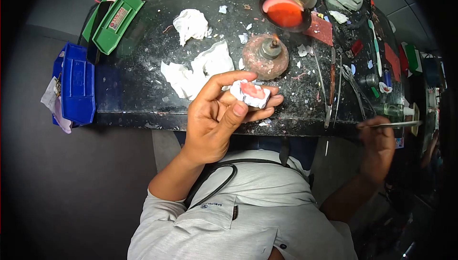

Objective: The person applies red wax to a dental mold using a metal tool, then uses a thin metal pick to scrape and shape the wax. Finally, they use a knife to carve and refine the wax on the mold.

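Note:
My left hand [210, 117] is closed around a small white plaster dental cast [250, 94], which has pink wax on its upper face. Thumb and fingers grip the cast from its sides, over the front edge of the black table. Out to the right, beyond the table's front edge, my right hand [379, 148] pinches a slim metal instrument [398, 124] that points sideways; the hand is slightly blurred. Just behind the cast stands a spirit lamp [265, 62] with a small flame at its wick. A ladle [285, 14] of melted red wax sits behind the lamp.
Crumpled white tissues [210, 67] lie left of the lamp. Blue bins [78, 86] and a green tray [117, 21] stand at the left edge. Metal tools [329, 86], pink wax sheets [318, 28], and a small bottle [395, 110] are on the right. Scraps litter the table [138, 88].

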`<act>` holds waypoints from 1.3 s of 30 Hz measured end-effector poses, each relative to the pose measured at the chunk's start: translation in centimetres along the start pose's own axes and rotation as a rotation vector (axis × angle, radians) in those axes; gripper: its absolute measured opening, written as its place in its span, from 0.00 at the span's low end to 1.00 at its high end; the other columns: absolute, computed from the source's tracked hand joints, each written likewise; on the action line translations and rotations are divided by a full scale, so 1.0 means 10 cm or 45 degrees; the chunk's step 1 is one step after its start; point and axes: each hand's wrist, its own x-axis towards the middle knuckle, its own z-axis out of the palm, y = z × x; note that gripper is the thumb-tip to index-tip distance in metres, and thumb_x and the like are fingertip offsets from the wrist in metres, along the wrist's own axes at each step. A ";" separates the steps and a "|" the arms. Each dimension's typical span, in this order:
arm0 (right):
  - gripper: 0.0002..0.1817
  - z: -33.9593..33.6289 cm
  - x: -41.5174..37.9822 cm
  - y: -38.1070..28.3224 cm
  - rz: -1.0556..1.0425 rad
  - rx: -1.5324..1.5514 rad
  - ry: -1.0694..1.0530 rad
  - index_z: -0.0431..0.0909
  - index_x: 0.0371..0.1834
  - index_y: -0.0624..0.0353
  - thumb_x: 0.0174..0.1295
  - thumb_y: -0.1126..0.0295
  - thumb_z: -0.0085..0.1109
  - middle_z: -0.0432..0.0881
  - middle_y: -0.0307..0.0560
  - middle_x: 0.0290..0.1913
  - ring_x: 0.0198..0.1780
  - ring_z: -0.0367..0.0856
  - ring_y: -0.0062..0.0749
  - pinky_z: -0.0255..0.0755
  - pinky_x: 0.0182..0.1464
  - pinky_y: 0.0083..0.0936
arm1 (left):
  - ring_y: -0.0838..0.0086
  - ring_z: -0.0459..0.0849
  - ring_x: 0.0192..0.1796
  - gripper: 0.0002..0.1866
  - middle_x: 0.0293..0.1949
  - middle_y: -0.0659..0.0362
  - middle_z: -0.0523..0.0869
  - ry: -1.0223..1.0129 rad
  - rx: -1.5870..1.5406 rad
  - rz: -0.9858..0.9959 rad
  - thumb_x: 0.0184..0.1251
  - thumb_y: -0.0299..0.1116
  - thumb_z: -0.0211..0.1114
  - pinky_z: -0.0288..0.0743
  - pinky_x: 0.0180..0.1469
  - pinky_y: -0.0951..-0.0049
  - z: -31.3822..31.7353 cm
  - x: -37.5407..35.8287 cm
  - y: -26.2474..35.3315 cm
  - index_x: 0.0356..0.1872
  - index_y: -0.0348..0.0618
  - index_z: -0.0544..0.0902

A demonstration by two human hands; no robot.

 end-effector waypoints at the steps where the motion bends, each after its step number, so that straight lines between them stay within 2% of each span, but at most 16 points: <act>1: 0.11 0.14 0.00 0.05 -0.022 0.140 -0.121 0.77 0.48 0.68 0.65 0.78 0.63 0.83 0.50 0.42 0.45 0.83 0.26 0.76 0.49 0.20 | 0.45 0.84 0.60 0.23 0.56 0.26 0.80 0.008 0.035 0.014 0.80 0.37 0.55 0.84 0.59 0.56 0.02 0.00 0.00 0.65 0.29 0.65; 2: 0.10 0.28 -0.01 0.07 -0.046 0.282 -0.240 0.78 0.47 0.68 0.64 0.78 0.65 0.84 0.52 0.43 0.46 0.84 0.27 0.77 0.49 0.21 | 0.45 0.84 0.60 0.23 0.56 0.26 0.80 0.007 0.035 0.005 0.80 0.37 0.55 0.84 0.59 0.56 0.04 -0.01 -0.02 0.65 0.29 0.65; 9: 0.06 0.95 -0.04 -0.25 0.098 0.249 -0.293 0.82 0.41 0.71 0.63 0.81 0.61 0.86 0.53 0.43 0.35 0.85 0.28 0.80 0.42 0.22 | 0.44 0.83 0.61 0.23 0.58 0.25 0.78 -0.006 0.169 0.136 0.80 0.32 0.57 0.83 0.60 0.53 0.12 -0.11 -0.07 0.65 0.28 0.63; 12: 0.07 1.06 -0.05 -0.33 -0.032 0.335 -0.375 0.82 0.42 0.71 0.62 0.83 0.58 0.86 0.56 0.44 0.36 0.87 0.31 0.81 0.42 0.23 | 0.43 0.81 0.63 0.22 0.62 0.24 0.74 -0.022 0.213 0.173 0.79 0.29 0.57 0.81 0.62 0.52 0.14 -0.14 -0.09 0.64 0.29 0.62; 14: 0.09 1.11 -0.07 -0.37 -0.225 0.177 -0.392 0.81 0.45 0.71 0.62 0.86 0.57 0.86 0.59 0.48 0.46 0.89 0.36 0.83 0.48 0.27 | 0.42 0.79 0.65 0.21 0.64 0.22 0.71 -0.040 0.157 0.171 0.77 0.26 0.59 0.78 0.65 0.50 0.13 -0.17 -0.14 0.63 0.31 0.61; 17: 0.12 1.28 -0.17 -0.35 -0.247 0.338 -0.341 0.80 0.48 0.71 0.61 0.88 0.61 0.85 0.63 0.51 0.55 0.87 0.43 0.83 0.56 0.33 | 0.42 0.76 0.68 0.22 0.64 0.20 0.69 -0.111 0.191 0.292 0.73 0.22 0.63 0.73 0.69 0.49 0.12 -0.16 -0.20 0.59 0.34 0.61; 18: 0.12 1.28 -0.14 -0.34 -0.246 0.338 -0.339 0.80 0.48 0.71 0.61 0.88 0.61 0.85 0.63 0.51 0.55 0.87 0.43 0.83 0.56 0.33 | 0.42 0.76 0.68 0.22 0.64 0.20 0.69 -0.112 0.190 0.291 0.73 0.22 0.63 0.73 0.69 0.49 0.11 -0.16 -0.21 0.59 0.34 0.61; 20: 0.15 1.28 -0.05 -0.31 -0.689 -0.030 -0.485 0.79 0.50 0.70 0.59 0.88 0.66 0.84 0.64 0.52 0.58 0.86 0.49 0.82 0.60 0.36 | 0.46 0.71 0.73 0.23 0.66 0.23 0.69 -0.159 0.134 0.332 0.67 0.10 0.61 0.71 0.71 0.57 0.10 -0.16 -0.23 0.59 0.31 0.63; 21: 0.15 1.30 -0.04 -0.28 -0.756 -0.002 -0.474 0.80 0.50 0.70 0.59 0.85 0.67 0.84 0.66 0.52 0.57 0.86 0.52 0.83 0.60 0.38 | 0.46 0.71 0.73 0.23 0.66 0.23 0.69 -0.158 0.133 0.332 0.67 0.10 0.61 0.71 0.71 0.57 0.09 -0.16 -0.24 0.59 0.31 0.63; 24: 0.15 1.30 -0.07 -0.31 -0.746 -0.025 -0.530 0.80 0.50 0.71 0.60 0.85 0.67 0.84 0.65 0.52 0.57 0.86 0.52 0.83 0.60 0.39 | 0.48 0.73 0.72 0.24 0.64 0.24 0.71 -0.203 0.244 0.412 0.64 0.10 0.65 0.73 0.70 0.57 0.07 -0.14 -0.27 0.56 0.32 0.63; 27: 0.14 1.33 -0.10 -0.25 -0.761 -0.006 -0.499 0.80 0.50 0.71 0.61 0.85 0.66 0.84 0.64 0.52 0.56 0.86 0.51 0.83 0.60 0.39 | 0.51 0.75 0.70 0.29 0.64 0.27 0.72 -0.235 0.292 0.449 0.62 0.10 0.67 0.75 0.69 0.60 0.08 -0.14 -0.25 0.61 0.29 0.64; 29: 0.14 1.32 -0.09 -0.24 -0.758 -0.018 -0.502 0.80 0.50 0.71 0.61 0.85 0.66 0.84 0.64 0.51 0.56 0.86 0.50 0.84 0.59 0.38 | 0.54 0.77 0.69 0.33 0.65 0.32 0.74 -0.108 0.350 0.279 0.60 0.10 0.68 0.76 0.68 0.62 0.14 -0.17 -0.16 0.66 0.26 0.64; 30: 0.14 1.31 -0.09 -0.24 -0.754 -0.030 -0.503 0.80 0.50 0.70 0.61 0.85 0.66 0.85 0.64 0.51 0.56 0.87 0.50 0.84 0.59 0.38 | 0.54 0.77 0.69 0.33 0.65 0.32 0.74 -0.106 0.351 0.281 0.60 0.10 0.68 0.76 0.68 0.62 0.14 -0.17 -0.15 0.66 0.26 0.64; 33: 0.14 1.28 -0.08 -0.27 -0.729 -0.043 -0.517 0.79 0.50 0.70 0.61 0.85 0.66 0.85 0.64 0.50 0.55 0.87 0.49 0.84 0.58 0.37 | 0.60 0.81 0.65 0.33 0.64 0.38 0.77 -0.077 0.346 0.250 0.63 0.12 0.68 0.77 0.67 0.65 0.14 -0.18 -0.12 0.69 0.25 0.65; 35: 0.14 1.27 -0.08 -0.28 -0.724 -0.017 -0.537 0.79 0.50 0.70 0.60 0.85 0.66 0.85 0.64 0.50 0.55 0.87 0.49 0.85 0.57 0.37 | 0.66 0.84 0.59 0.26 0.61 0.42 0.79 -0.042 0.199 0.109 0.71 0.20 0.64 0.79 0.63 0.68 0.13 -0.18 -0.09 0.68 0.25 0.68; 39: 0.14 1.23 -0.10 -0.35 -0.657 0.030 -0.600 0.80 0.49 0.69 0.59 0.86 0.67 0.86 0.63 0.49 0.54 0.88 0.50 0.85 0.56 0.38 | 0.72 0.85 0.53 0.24 0.59 0.43 0.81 -0.035 0.111 0.043 0.77 0.28 0.60 0.80 0.59 0.71 0.09 -0.17 -0.08 0.67 0.26 0.69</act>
